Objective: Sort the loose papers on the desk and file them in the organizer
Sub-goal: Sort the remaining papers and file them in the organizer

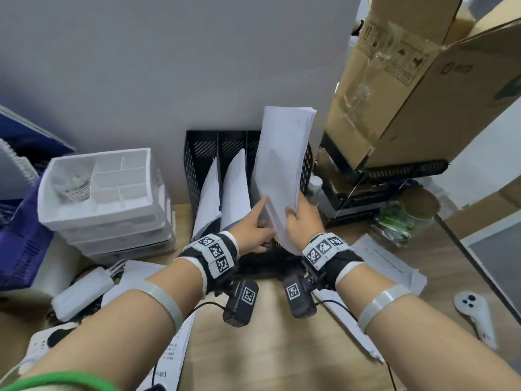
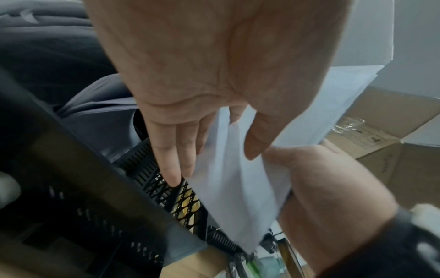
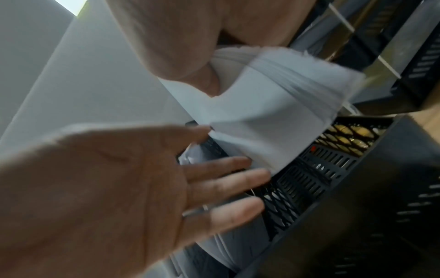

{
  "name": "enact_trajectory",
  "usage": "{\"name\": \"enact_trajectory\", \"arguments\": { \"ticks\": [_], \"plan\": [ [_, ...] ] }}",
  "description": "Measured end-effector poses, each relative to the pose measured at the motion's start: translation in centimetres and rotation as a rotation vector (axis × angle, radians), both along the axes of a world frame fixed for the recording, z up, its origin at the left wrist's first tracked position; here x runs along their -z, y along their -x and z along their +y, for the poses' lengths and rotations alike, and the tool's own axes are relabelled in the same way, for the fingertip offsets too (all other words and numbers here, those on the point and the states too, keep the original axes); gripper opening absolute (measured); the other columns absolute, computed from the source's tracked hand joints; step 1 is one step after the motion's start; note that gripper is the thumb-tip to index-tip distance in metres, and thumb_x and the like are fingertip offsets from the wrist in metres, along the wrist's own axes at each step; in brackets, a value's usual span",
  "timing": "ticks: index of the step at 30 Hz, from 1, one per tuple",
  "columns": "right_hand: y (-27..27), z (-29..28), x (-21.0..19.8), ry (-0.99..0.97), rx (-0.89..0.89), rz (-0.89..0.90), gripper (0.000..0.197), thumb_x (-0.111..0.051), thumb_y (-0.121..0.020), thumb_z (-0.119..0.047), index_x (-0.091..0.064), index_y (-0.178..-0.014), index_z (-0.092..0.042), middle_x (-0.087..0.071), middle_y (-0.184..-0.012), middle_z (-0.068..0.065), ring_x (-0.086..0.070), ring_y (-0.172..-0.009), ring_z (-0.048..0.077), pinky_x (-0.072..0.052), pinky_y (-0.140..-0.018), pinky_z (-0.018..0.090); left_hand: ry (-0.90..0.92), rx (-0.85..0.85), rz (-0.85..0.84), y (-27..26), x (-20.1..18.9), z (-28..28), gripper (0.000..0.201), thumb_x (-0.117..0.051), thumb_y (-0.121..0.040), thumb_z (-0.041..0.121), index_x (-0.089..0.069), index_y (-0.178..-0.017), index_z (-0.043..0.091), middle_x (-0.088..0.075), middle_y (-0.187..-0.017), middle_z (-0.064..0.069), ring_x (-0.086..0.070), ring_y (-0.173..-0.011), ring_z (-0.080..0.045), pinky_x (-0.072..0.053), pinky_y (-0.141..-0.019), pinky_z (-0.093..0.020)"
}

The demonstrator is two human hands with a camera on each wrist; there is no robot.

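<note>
Lowering that thick stack of white printed papers (image 1: 283, 167) into the black perforated plastic desk organizer (image 1: 194, 165) is the step in hand, and from where I stand it looks partway done: the stack stands nearly upright at the rightmost of the three slots, its top well above the rim, while the two slots to its left each hold leaning sheets. The right hand (image 1: 303, 221) grips the stack near its lower edge, thumb on the front face and fingers behind. The left hand (image 1: 255, 227) is flat, fingers straight, touching the stack's left side near the slot mouth. To do this well I would keep those left fingers (image 2: 171, 161) as a guide against the divider so no bottom corner catches, and let the stack slide down squarely. The lower edge looks slightly fanned in the right wrist view, though blur makes that uncertain; tapping it flush would help. More loose white sheets (image 1: 394, 263) lie on the wooden desk (image 1: 253, 348), so filing is not finished.
</note>
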State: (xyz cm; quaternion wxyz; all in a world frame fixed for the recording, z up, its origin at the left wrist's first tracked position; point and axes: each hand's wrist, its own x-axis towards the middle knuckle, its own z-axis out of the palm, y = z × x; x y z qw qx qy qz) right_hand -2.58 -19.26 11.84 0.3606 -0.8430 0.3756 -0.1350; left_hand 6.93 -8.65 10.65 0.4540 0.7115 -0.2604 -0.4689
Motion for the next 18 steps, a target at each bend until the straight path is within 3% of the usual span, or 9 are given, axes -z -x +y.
{"name": "enact_trajectory", "arguments": {
  "ticks": [2, 4, 6, 9, 11, 13, 15, 16, 18],
  "plan": [
    [-1.0, -0.7, 0.4, -0.047, -0.056, 0.016, 0.054, -0.044, -0.098, -0.008, -0.033, -0.149, -0.021, -0.055, -0.123, 0.006, -0.052, -0.117, 0.024, -0.037, -0.101, 0.029, 0.038, -0.052, -0.006, -0.6, -0.4, -1.2, 0.094, -0.067, -0.082, 0.029, -0.012, -0.156, 0.042, -0.046, -0.147, -0.008, -0.05, -0.131, -0.022, -0.049, -0.105, -0.05],
    [-1.7, -0.7, 1.0, -0.089, -0.115, -0.007, 0.055, -0.045, -0.097, -0.004, -0.034, -0.149, -0.022, -0.058, -0.12, 0.008, -0.054, -0.119, 0.024, -0.034, -0.092, 0.023, 0.089, -0.111, -0.008, -1.2, -0.9, -2.4, 0.097, -0.072, -0.078, 0.042, -0.014, -0.156, 0.038, -0.043, -0.154, -0.003, -0.05, -0.135, -0.022, -0.05, -0.104, -0.047],
    [-2.4, -0.6, 2.0, -0.031, -0.17, -0.042, 0.058, -0.048, -0.094, -0.001, -0.038, -0.147, -0.023, -0.065, -0.125, 0.009, -0.059, -0.119, 0.025, -0.038, -0.089, 0.021, 0.105, -0.188, -0.058, -1.7, -1.7, -3.5, 0.098, -0.075, -0.073, 0.061, -0.021, -0.152, 0.04, -0.05, -0.149, -0.001, -0.057, -0.128, -0.019, -0.054, -0.099, -0.043],
    [-3.1, -0.6, 3.2, -0.1, -0.251, -0.082, 0.059, -0.045, -0.088, 0.006, -0.046, -0.142, -0.021, -0.063, -0.13, 0.006, -0.057, -0.121, 0.022, -0.037, -0.089, 0.016, -0.03, -0.347, -0.324, -2.6, -2.6, -5.2, 0.11, -0.067, -0.05, 0.088, -0.035, -0.142, 0.037, -0.061, -0.134, -0.004, -0.064, -0.116, -0.024, -0.058, -0.091, -0.047],
    [-3.3, -0.7, 3.7, -0.148, -0.277, -0.128, 0.065, -0.043, -0.088, 0.009, -0.042, -0.146, -0.02, -0.054, -0.141, 0.005, -0.048, -0.129, 0.018, -0.029, -0.094, 0.007, -0.142, -0.405, -0.511, -3.3, -3.3, -5.8, 0.087, -0.06, -0.067, 0.076, -0.048, -0.131, 0.018, -0.068, -0.12, -0.009, -0.067, -0.104, -0.031, -0.058, -0.087, -0.045],
    [-3.5, -0.9, 4.8, -0.207, -0.321, -0.172, 0.077, -0.043, -0.086, 0.011, -0.03, -0.152, -0.026, -0.044, -0.15, 0.005, -0.042, -0.134, 0.017, -0.024, -0.103, 0.005, -0.22, -0.396, -0.669, -3.8, -3.9, -6.0, 0.045, -0.051, -0.086, 0.044, -0.059, -0.114, 0.011, -0.069, -0.111, -0.015, -0.065, -0.099, -0.037, -0.055, -0.089, -0.043],
    [-3.8, -1.4, 6.2, -0.195, -0.374, -0.072, 0.085, -0.047, -0.087, 0.003, -0.014, -0.154, -0.039, -0.038, -0.154, 0.004, -0.047, -0.132, 0.023, -0.038, -0.108, 0.025, -0.227, -0.352, -0.769, -3.8, -3.8, -5.8, 0.028, -0.044, -0.089, 0.024, -0.06, -0.103, 0.007, -0.069, -0.102, -0.018, -0.064, -0.093, -0.04, -0.054, -0.087, -0.045],
    [-4.0, -1.9, 6.6, -0.146, -0.386, 0.037, 0.084, -0.048, -0.088, -0.004, -0.008, -0.153, -0.042, -0.039, -0.152, 0.006, -0.052, -0.126, 0.029, -0.046, -0.101, 0.037, -0.217, -0.329, -0.79, -3.7, -3.6, -5.6, 0.025, -0.042, -0.088, 0.021, -0.058, -0.101, 0.006, -0.069, -0.099, -0.019, -0.064, -0.089, -0.04, -0.055, -0.084, -0.045],
    [-4.3, -2.9, 6.8, -0.017, -0.375, 0.26, 0.075, -0.048, -0.088, -0.014, -0.012, -0.15, -0.034, -0.046, -0.141, 0.012, -0.058, -0.113, 0.038, -0.052, -0.086, 0.046, -0.177, -0.317, -0.817, -3.2, -3.0, -5.5, 0.021, -0.041, -0.088, 0.017, -0.056, -0.101, 0.009, -0.068, -0.089, -0.017, -0.063, -0.081, -0.038, -0.056, -0.077, -0.044]
  ]
}}
